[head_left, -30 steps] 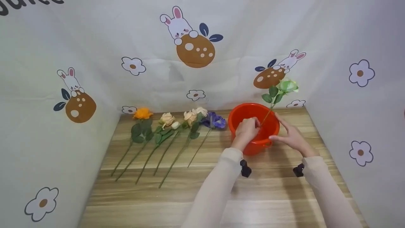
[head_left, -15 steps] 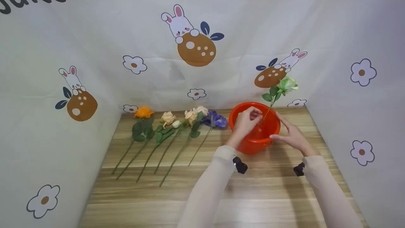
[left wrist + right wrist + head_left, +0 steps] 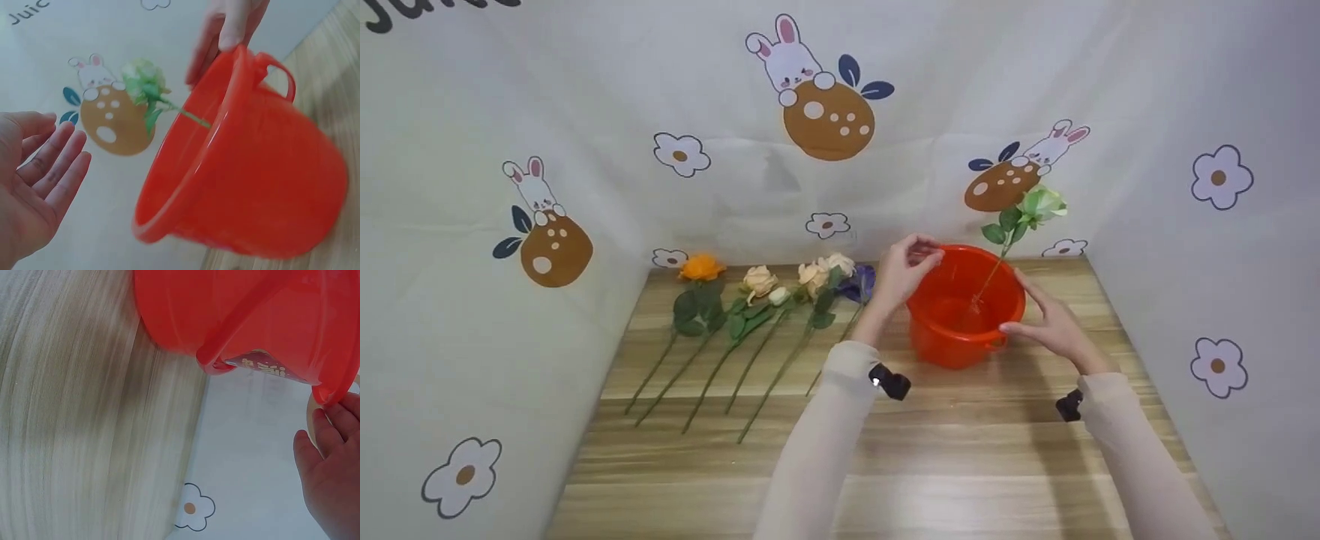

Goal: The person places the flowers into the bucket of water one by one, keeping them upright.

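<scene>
Bucket point(image 3: 956, 349) and green flower point(image 3: 1042, 204) are together at the right of the counter point(image 3: 960, 480), the red bucket upright with its mouth facing up and the flower leaning inside it. The flower's pale bloom and leaves rise above the far right of the rim, while the stem slants down into the interior. The right hand point(image 3: 1054, 326) is at the right side of the rim, its thumb set wide of the other fingers, which lie extended against the red edge; the left wrist view shows the thumb on the rim too. The left hand point(image 3: 897, 276) hangs in the air just beside the left rim, holding nothing; the left wrist view shows a gap to the bucket, the fingers slightly bent and a little spread, the thumb close to the index finger. A row of flowers lies to the left, stems toward the person: an orange flower point(image 3: 701, 267), a peach flower point(image 3: 759, 280), a white bud point(image 3: 779, 295), another peach bloom point(image 3: 812, 276), a white bloom point(image 3: 840, 262) and a purple flower point(image 3: 857, 285), partly hidden by the left hand. Behind, a pale cloth point(image 3: 735, 202) bears printed rabbits and daisies.
</scene>
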`<state>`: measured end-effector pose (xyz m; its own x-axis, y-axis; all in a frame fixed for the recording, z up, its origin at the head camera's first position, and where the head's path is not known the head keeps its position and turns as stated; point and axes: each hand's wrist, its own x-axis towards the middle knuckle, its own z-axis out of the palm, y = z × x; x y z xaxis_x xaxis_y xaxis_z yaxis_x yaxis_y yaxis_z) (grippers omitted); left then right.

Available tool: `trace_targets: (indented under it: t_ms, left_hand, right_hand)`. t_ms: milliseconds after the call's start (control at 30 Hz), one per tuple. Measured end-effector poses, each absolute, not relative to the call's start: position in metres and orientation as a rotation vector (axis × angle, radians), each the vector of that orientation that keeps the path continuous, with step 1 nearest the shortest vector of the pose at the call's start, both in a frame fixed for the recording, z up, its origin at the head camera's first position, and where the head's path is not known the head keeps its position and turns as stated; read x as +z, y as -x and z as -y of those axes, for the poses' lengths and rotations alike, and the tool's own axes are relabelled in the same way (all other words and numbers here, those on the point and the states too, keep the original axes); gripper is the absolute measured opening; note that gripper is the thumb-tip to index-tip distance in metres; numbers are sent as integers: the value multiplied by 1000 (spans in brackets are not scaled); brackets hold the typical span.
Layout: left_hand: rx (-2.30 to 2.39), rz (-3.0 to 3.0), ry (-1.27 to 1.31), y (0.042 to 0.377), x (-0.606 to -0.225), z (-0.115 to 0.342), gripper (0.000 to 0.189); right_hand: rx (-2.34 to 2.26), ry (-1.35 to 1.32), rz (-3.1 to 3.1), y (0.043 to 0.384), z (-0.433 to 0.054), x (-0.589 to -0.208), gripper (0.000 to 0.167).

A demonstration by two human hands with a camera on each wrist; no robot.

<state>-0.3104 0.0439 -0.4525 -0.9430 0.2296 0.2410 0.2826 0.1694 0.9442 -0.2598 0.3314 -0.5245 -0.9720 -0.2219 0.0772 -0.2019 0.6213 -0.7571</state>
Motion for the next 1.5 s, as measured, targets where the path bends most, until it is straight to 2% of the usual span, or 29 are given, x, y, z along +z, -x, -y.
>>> trace_targets:
  t_ms: [400, 667, 933, 1500]
  left_hand:
    - [-1924, 2331, 421, 319, -473, -2, 22]
    - [-2025, 2304, 259, 314, -493, 24, 20]
    - [-2009, 2300, 233, 314, -514, 49, 22]
    - [-2077, 2361, 8, 301, -565, 78, 22]
  right_hand:
    - [-1300, 386, -2807, 261, -333, -522, 99]
    - [-1318, 368, -2780, 259, -332, -526, 98]
    - [-1329, 367, -2786, 260, -332, -526, 99]
    - [-1340, 368, -2791, 259, -333, -525, 99]
